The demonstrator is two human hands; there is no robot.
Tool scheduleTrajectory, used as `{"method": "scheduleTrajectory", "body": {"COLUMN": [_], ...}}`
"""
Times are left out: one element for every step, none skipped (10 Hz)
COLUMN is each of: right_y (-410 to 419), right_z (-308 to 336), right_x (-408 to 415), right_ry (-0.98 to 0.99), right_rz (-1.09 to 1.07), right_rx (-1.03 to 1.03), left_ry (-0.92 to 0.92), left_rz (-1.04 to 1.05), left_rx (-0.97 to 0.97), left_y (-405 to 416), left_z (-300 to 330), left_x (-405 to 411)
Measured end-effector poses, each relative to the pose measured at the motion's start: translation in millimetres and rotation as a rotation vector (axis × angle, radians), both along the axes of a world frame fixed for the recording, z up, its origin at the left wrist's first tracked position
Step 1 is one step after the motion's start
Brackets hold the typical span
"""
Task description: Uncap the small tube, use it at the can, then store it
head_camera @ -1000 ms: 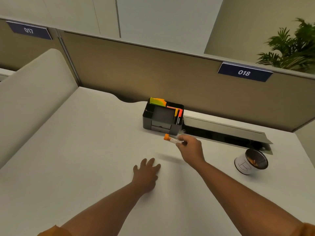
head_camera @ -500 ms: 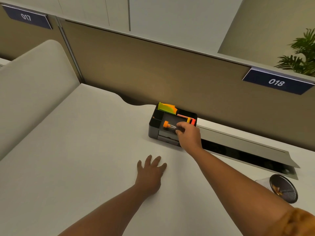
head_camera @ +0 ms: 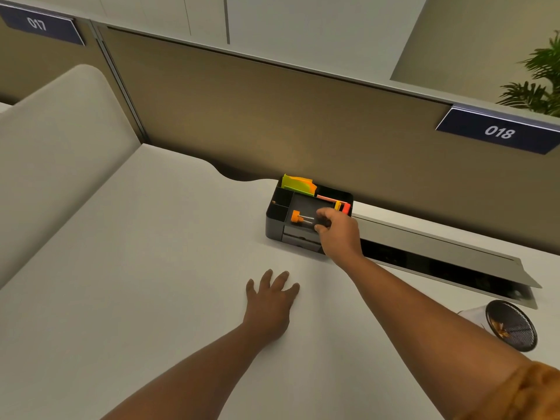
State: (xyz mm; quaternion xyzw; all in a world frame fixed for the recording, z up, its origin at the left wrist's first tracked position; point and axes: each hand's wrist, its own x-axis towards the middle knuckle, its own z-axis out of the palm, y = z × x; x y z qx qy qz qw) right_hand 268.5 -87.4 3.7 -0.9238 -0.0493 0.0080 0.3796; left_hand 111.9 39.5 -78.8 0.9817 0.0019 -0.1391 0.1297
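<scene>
A small clear tube with an orange cap (head_camera: pixel 298 218) lies on its side in the middle tray of a black desk organizer (head_camera: pixel 274 218) at the back of the desk. My right hand (head_camera: pixel 338 233) reaches over the organizer's right part, thumb and fingers pinching the tube's clear end. Flat on the desk in front, my left hand (head_camera: pixel 269 304) has its fingers spread and holds nothing. The can (head_camera: pixel 510 328) lies tipped at the far right, its dark mesh top facing me, partly behind my right arm.
Yellow, green and orange sticky notes (head_camera: pixel 298 184) stand in the organizer's back slots. An open cable trough with a raised lid (head_camera: pixel 439 247) runs right of the organizer. A brown partition (head_camera: pixel 272 116) closes the back; a padded divider (head_camera: pixel 60 147) borders the left.
My right hand carried the tube from above the desk into the organizer and lowered it into the middle tray. The view shifted left, so the can slid toward the right edge.
</scene>
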Motion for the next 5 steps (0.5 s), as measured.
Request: {"method": "scheduleTrajectory", "body": {"right_y": [-3,-5,-13,-22,-38], "right_z": [3,4,10,15,25], "right_x": [-4,-12,-25,-38,-62], "right_ry": [0.009,0.004,-0.012,-0.022,-0.023], "right_rz": [0.001,0.002,-0.004,-0.006,-0.055], "right_rx": [0.021,0.022,0.040,0.046,0.058], "left_ry": [0.012,0.024,0.069,0.083,0.008], "left_rz": [0.003,-0.001,-0.004,-0.001,-0.040], "left_rx": [0.001,0.003,-0.025,-0.035,-0.044], "left_y": [1,0,2,4,-3], "left_z": [2,4,11,18,37], "left_x": [1,2,4,5,3]}}
